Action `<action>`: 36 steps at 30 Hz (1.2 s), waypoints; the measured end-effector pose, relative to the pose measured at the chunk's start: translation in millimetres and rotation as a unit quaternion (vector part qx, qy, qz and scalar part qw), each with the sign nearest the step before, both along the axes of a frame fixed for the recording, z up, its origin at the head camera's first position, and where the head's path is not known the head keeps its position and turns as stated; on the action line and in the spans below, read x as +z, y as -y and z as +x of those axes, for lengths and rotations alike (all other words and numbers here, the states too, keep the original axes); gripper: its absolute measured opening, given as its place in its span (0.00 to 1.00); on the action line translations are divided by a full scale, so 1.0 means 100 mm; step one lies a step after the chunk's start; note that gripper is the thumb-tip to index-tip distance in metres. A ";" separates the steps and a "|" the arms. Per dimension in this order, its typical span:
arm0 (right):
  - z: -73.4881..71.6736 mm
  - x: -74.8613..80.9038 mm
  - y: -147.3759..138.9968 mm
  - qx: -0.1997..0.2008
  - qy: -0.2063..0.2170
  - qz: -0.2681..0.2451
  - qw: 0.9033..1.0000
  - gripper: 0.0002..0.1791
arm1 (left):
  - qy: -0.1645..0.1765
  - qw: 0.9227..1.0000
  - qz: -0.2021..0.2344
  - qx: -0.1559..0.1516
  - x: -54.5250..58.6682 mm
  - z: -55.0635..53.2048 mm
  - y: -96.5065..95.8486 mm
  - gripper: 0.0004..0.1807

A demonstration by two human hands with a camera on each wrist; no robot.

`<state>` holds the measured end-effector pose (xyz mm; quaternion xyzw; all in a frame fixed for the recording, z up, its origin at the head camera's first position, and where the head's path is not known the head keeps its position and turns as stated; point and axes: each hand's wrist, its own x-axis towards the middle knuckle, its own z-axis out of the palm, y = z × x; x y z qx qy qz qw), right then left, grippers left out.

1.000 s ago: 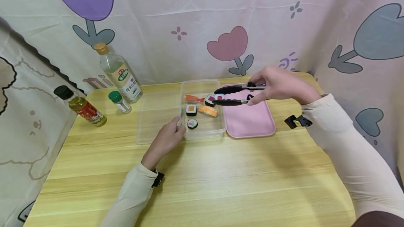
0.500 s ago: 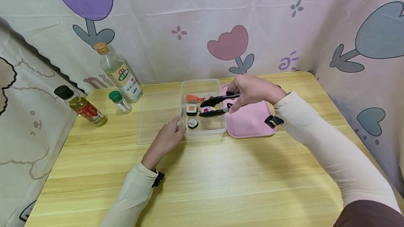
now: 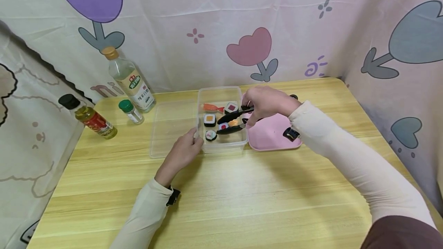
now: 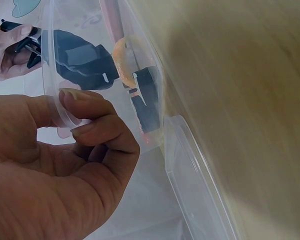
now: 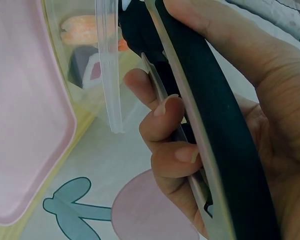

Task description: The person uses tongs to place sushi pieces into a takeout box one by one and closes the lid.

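My left hand point(image 3: 183, 150) pinches the left rim of a clear plastic container point(image 3: 219, 94); the left wrist view shows thumb and fingertips on that rim. My right hand point(image 3: 268, 103) grips black-tipped metal tongs point(image 3: 230, 117), their tips pointing left inside the container. Between the tips sits a sushi roll point(image 3: 223, 126) with a red centre, low in the box. Around it lie an orange-centred roll point(image 3: 209, 120), a small round roll point(image 3: 211, 135), a dark-red-centred roll point(image 3: 231, 107) and a red shrimp-like piece point(image 3: 212, 107). The tongs partly hide an orange shrimp sushi point(image 3: 233, 122).
A pink tray point(image 3: 275, 139) adjoins the container on the right. On its left lies a clear lid point(image 3: 171, 130). Further left stand a green-capped shaker point(image 3: 131, 112), a tall clear bottle point(image 3: 133, 83) and a black-capped oil bottle point(image 3: 90, 117). A printed cloth point(image 3: 173, 49) hangs behind the table.
My right hand has carried the red-centred roll in the tongs left and toward me, from the container's right edge down among the other pieces. My left hand stays on the rim.
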<state>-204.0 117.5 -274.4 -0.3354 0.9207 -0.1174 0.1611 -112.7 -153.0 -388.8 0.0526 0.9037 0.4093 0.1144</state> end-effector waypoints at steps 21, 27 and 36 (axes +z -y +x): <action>0.00 -0.04 -0.04 -0.018 0.014 0.010 1.000 0.24 | -0.005 1.000 0.002 -0.002 0.00 -0.01 0.00 0.24; 0.00 -0.04 -0.24 -0.042 0.027 -0.059 0.997 0.25 | -0.003 1.000 0.003 -0.002 -0.01 -0.01 0.00 0.24; 0.06 -0.11 -0.76 -0.186 0.069 -0.164 0.966 0.36 | -0.007 1.000 -0.001 -0.002 -0.01 -0.02 0.00 0.21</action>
